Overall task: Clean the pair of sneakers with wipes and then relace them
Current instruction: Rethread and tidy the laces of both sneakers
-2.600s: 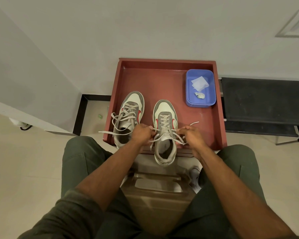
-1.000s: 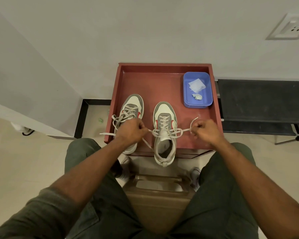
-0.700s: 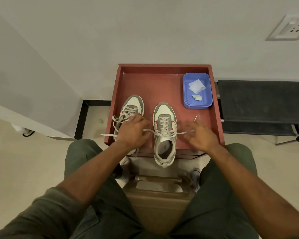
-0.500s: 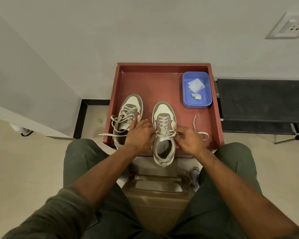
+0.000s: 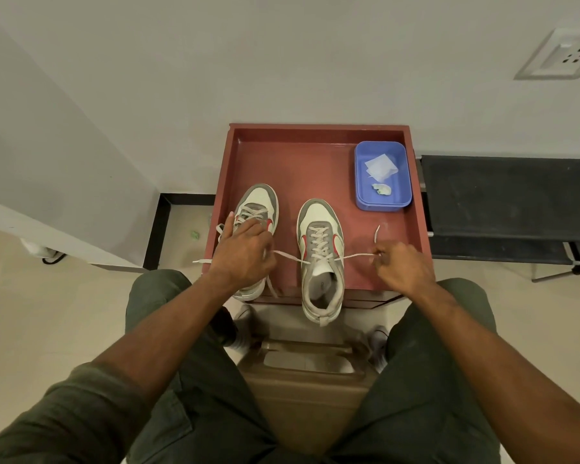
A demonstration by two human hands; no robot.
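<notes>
While both hands (image 5: 245, 254) (image 5: 403, 264) pinch lace ends (image 5: 357, 256) | sneaker heel (image 5: 321, 309) overhangs tray edge (image 5: 359, 295)

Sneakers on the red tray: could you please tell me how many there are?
2. The left sneaker sits near the tray's left edge, partly under the left hand. The right sneaker sits mid-tray, its heel overhanging the front rim. None seem hidden.

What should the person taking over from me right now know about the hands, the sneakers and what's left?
Left hand: pinches one lace end, over the left grey-and-white sneaker.
Right hand: pinches the other lace end, pulled taut.
Both ends come from the right grey-and-white sneaker, heel overhanging the red tray.
Done: right sneaker laced.
Left: tie it; left sneaker's laces lie loose.
Used wipes sit in the blue plastic tub.
</notes>
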